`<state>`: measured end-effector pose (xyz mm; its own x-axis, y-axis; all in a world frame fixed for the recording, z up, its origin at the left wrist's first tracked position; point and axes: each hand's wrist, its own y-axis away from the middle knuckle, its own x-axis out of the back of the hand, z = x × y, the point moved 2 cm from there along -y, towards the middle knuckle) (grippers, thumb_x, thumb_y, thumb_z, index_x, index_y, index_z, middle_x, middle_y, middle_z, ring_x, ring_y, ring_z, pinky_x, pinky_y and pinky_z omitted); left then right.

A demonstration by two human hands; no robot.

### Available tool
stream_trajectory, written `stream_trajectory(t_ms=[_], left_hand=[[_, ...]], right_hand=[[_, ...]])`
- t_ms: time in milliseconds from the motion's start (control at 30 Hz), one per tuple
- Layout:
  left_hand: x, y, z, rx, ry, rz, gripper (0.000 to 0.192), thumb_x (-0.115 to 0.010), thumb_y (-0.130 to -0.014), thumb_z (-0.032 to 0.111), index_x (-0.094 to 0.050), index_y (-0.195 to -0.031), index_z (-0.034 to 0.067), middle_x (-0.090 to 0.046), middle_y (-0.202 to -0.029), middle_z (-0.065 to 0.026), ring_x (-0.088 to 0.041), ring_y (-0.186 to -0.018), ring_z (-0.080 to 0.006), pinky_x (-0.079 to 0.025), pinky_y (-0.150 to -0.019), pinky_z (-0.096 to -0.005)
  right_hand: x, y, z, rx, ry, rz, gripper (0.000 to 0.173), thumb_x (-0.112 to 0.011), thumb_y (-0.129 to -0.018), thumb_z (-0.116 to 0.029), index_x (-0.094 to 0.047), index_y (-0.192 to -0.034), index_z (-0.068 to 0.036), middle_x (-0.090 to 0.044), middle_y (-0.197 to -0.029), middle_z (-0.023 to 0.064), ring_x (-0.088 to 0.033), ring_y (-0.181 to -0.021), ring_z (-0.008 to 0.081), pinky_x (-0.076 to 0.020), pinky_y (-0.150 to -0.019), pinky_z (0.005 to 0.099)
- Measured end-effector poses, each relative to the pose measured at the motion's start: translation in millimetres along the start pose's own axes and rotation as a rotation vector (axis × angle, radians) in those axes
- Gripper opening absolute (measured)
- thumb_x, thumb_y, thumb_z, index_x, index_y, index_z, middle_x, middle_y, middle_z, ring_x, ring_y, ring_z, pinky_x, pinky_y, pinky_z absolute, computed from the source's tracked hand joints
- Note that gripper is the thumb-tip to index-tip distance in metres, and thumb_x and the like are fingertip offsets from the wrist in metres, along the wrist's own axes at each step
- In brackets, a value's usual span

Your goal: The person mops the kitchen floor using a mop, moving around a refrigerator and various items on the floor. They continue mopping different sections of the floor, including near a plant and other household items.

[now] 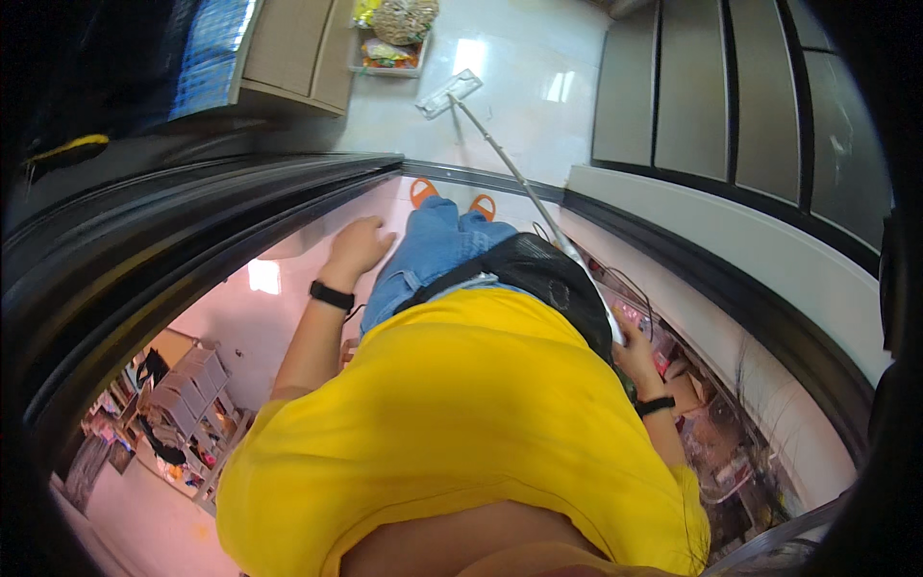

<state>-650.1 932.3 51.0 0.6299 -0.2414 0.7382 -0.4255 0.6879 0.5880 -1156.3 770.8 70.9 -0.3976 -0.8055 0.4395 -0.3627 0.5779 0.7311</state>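
My right hand (635,351) is closed around the upper end of the pole of a flat mop (509,164), low at my right side beside a black waist bag (551,278). The pole runs forward and to the left, and the mop's rectangular flat head (449,94) lies on the glossy tiled floor past the doorway. My left hand (363,247) hangs at my left side beside my jeans, its fingers apart and nothing in it. Both wrists wear black bands. Orange slippers (482,207) are on my feet, just short of the door track.
A dark metal door track (483,177) crosses the floor ahead. Beyond it, a plastic bin (389,70) with bagged items stands beside a wooden cabinet (285,54). Grey panels (694,86) rise at the right. Cluttered goods lie at my right, and a white rack (191,386) stands behind left.
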Motion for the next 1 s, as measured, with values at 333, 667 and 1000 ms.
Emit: stream_trajectory(t_ms=[333,667,1000], left_hand=[[-3,-68,119,-0.49,-0.171,0.028,0.03,-0.061,-0.078,0.03,-0.057,-0.092,0.005,-0.059,-0.084,-0.0159,-0.059,-0.082,-0.0346,-0.048,-0.071,-0.044],[-6,-113,172,-0.567,-0.067,-0.006,0.074,-0.067,-0.069,0.016,-0.033,-0.135,0.013,-0.052,-0.103,-0.0186,-0.058,-0.086,-0.0354,-0.048,-0.071,-0.0442],[-73,-199,209,-0.598,-0.236,-0.257,0.022,-0.062,-0.071,0.02,-0.066,-0.09,0.009,-0.063,-0.084,-0.0149,-0.063,-0.081,-0.0332,-0.051,-0.065,-0.043]], right_hand=[[47,-9,-137,0.123,-0.018,0.487,0.024,-0.063,-0.08,-0.009,-0.064,-0.101,0.001,-0.065,-0.089,0.0123,-0.059,-0.074,0.0157,-0.0469,-0.067,0.0271],[61,-18,-256,0.18,0.138,0.426,0.025,-0.062,-0.078,-0.009,-0.065,-0.1,0.001,-0.067,-0.09,0.0177,-0.065,-0.08,0.0221,-0.0484,-0.073,0.0299],[35,-5,-303,0.235,0.283,0.402,0.025,-0.064,-0.076,-0.004,-0.065,-0.1,-0.001,-0.063,-0.081,0.0213,-0.062,-0.071,0.0325,-0.0481,-0.064,0.0354]])
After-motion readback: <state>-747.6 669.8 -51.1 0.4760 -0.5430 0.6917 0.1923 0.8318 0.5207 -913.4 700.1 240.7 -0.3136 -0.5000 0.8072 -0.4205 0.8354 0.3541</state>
